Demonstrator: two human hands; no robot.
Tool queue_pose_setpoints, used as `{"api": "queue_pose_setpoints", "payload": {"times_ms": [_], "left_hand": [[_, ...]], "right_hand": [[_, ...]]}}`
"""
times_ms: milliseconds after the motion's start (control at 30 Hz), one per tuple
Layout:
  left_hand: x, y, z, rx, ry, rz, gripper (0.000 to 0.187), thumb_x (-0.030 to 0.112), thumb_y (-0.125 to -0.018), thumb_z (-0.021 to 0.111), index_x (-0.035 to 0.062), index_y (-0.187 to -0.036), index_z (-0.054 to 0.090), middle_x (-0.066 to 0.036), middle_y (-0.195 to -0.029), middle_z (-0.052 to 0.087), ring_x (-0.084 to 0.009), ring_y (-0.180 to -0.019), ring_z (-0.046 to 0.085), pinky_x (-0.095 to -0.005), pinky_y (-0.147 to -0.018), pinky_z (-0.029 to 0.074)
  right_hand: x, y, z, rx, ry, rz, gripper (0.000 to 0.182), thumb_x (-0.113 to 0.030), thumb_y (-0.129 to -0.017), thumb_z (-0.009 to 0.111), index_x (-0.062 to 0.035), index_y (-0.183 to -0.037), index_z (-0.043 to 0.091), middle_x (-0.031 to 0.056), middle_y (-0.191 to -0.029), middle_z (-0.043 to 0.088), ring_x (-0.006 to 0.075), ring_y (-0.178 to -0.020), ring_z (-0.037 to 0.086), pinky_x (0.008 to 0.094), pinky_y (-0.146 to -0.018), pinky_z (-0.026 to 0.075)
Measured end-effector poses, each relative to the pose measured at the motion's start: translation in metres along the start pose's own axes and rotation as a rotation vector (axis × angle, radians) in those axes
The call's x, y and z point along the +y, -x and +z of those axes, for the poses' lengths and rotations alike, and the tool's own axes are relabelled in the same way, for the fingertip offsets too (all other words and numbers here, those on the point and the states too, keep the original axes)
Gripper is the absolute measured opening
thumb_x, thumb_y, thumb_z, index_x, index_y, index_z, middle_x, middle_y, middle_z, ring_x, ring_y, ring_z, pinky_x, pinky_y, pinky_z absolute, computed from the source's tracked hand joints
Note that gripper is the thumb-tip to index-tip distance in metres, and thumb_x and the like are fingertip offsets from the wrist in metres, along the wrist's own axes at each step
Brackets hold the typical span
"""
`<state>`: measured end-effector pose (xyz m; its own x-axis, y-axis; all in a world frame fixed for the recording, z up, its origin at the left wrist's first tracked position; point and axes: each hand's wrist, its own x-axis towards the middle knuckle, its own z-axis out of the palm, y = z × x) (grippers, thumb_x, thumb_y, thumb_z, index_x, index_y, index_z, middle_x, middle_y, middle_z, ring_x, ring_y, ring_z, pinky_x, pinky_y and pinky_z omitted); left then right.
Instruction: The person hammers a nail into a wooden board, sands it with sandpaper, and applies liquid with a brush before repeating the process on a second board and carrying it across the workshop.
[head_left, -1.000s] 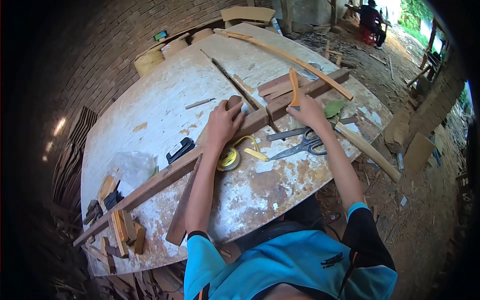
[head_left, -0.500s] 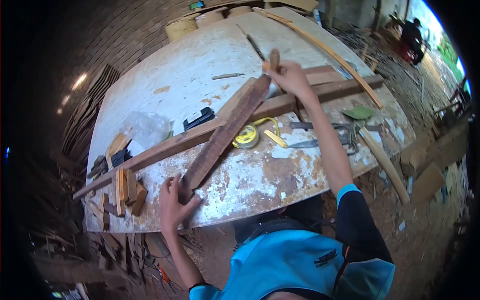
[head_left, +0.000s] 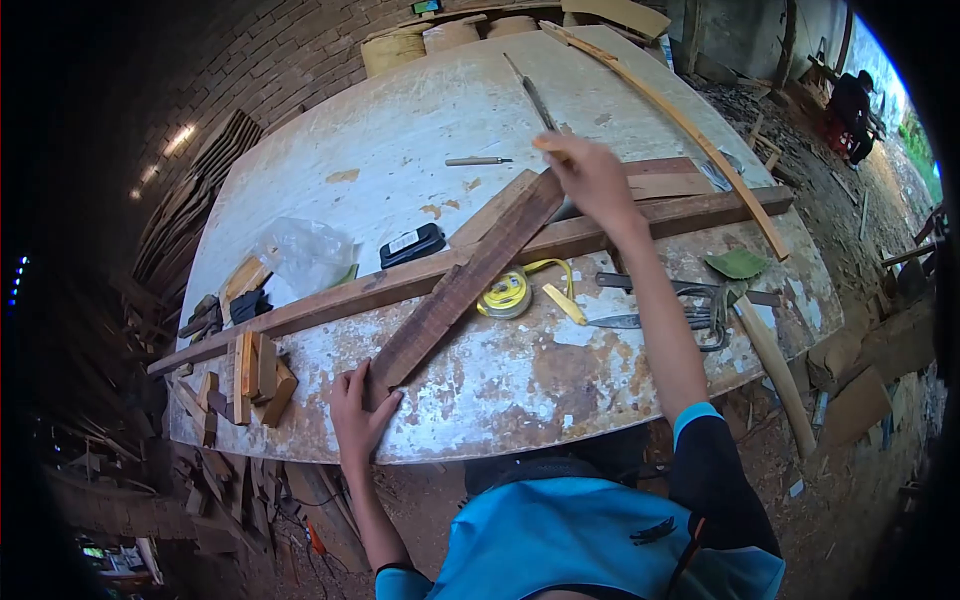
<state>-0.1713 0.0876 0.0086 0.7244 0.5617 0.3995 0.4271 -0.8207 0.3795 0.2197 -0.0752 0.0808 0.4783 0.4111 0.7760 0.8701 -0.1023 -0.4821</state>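
Note:
My left hand (head_left: 362,412) grips the near end of a dark wooden board (head_left: 470,275), thumb on one side and fingers on the other. The board slants away from me across a long wooden beam (head_left: 330,302). At the board's far end, my right hand (head_left: 590,185) is closed round a tool with a wooden handle; the hand hides most of it. Just beyond lies a long, thin dark tool (head_left: 535,98). A small tool with a pale handle (head_left: 475,161) rests to its left. Beside the board sits a yellow tape measure (head_left: 503,294).
The worn white table (head_left: 520,400) also bears wood blocks (head_left: 260,375), a plastic bag (head_left: 305,252), a black case (head_left: 412,246), metal tools (head_left: 650,317) and a leaf (head_left: 738,263). A long curved strip (head_left: 680,120) lies at the right. A person (head_left: 850,110) sits far right.
My right hand has drawn slightly back toward me over the board's far end, and the handle is now mostly hidden. My left hand keeps its grip. The whole view has shifted a little.

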Motion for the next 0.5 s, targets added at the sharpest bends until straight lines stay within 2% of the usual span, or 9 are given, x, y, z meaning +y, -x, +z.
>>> {"api": "queue_pose_setpoints", "payload": {"times_ms": [33,133,167,267,300,400,433,500], "left_hand": [[-0.001,0.0,0.001,0.006,0.0,0.005,0.062,0.027,-0.067,0.079,0.0064,-0.121,0.057,-0.014,-0.099,0.055,-0.0302,-0.091,0.055,-0.0379,-0.08,0.044],[0.001,-0.002,0.0,0.022,-0.028,0.02,0.062,0.026,-0.066,0.08,0.0066,-0.121,0.057,-0.014,-0.099,0.055,-0.0303,-0.09,0.056,-0.0382,-0.079,0.045],[0.001,-0.002,0.0,0.021,-0.022,0.012,0.062,0.026,-0.066,0.08,0.0067,-0.121,0.057,-0.014,-0.098,0.055,-0.0303,-0.09,0.056,-0.0383,-0.079,0.045],[0.002,0.001,-0.001,0.016,-0.006,-0.006,0.062,0.026,-0.066,0.08,0.0066,-0.12,0.057,-0.014,-0.098,0.055,-0.0299,-0.09,0.056,-0.0382,-0.078,0.045],[0.004,0.0,-0.001,0.016,-0.009,-0.006,0.061,0.026,-0.066,0.08,0.0066,-0.12,0.057,-0.013,-0.097,0.055,-0.0297,-0.09,0.056,-0.0381,-0.078,0.045],[0.004,0.0,-0.001,0.035,-0.04,0.016,0.061,0.026,-0.066,0.08,0.0066,-0.12,0.057,-0.013,-0.097,0.055,-0.0296,-0.089,0.056,-0.0377,-0.078,0.045],[0.003,0.001,0.0,0.043,-0.049,0.02,0.061,0.026,-0.066,0.079,0.0066,-0.12,0.058,-0.013,-0.097,0.055,-0.0296,-0.089,0.056,-0.0376,-0.078,0.045],[0.004,0.0,-0.001,0.022,-0.012,-0.021,0.061,0.026,-0.066,0.08,0.0064,-0.119,0.058,-0.013,-0.097,0.056,-0.0297,-0.089,0.056,-0.0377,-0.078,0.045]], "right_hand": [[-0.012,-0.003,-0.008,-0.348,0.171,0.341,0.029,-0.029,-0.084,0.065,-0.0022,-0.095,0.069,0.0127,-0.08,0.067,0.0183,-0.07,0.063,0.03,-0.065,0.048],[0.0,-0.012,-0.01,-0.361,-0.23,0.507,0.021,-0.025,-0.086,0.062,-0.0068,-0.095,0.069,0.0158,-0.085,0.067,0.0279,-0.072,0.064,0.0336,-0.064,0.049],[-0.001,-0.009,-0.01,-0.24,-0.566,0.427,0.022,-0.025,-0.087,0.062,-0.0067,-0.097,0.069,0.0178,-0.087,0.065,0.0305,-0.075,0.064,0.0354,-0.064,0.049],[0.004,-0.003,-0.005,0.037,0.194,-0.024,0.027,-0.025,-0.086,0.063,-0.0008,-0.097,0.067,0.0187,-0.082,0.065,0.0255,-0.074,0.065,0.0341,-0.064,0.048],[0.003,0.002,-0.002,-0.111,0.191,0.096,0.028,-0.024,-0.085,0.063,0.0014,-0.097,0.066,0.0187,-0.081,0.065,0.0242,-0.074,0.066,0.0337,-0.064,0.049],[0.004,-0.013,-0.017,-0.274,-0.029,0.576,0.024,-0.021,-0.086,0.062,-0.001,-0.099,0.065,0.0177,-0.081,0.065,0.0263,-0.075,0.066,0.035,-0.064,0.049],[0.022,-0.013,-0.012,-0.185,-0.495,0.542,0.027,-0.026,-0.087,0.059,-0.0025,-0.099,0.066,0.0172,-0.082,0.066,0.0284,-0.075,0.066,0.0357,-0.064,0.05],[0.015,-0.01,-0.02,-0.145,-0.218,0.427,0.031,-0.03,-0.088,0.059,-0.0021,-0.099,0.066,0.0171,-0.081,0.066,0.0291,-0.075,0.066,0.0361,-0.064,0.049]]}}
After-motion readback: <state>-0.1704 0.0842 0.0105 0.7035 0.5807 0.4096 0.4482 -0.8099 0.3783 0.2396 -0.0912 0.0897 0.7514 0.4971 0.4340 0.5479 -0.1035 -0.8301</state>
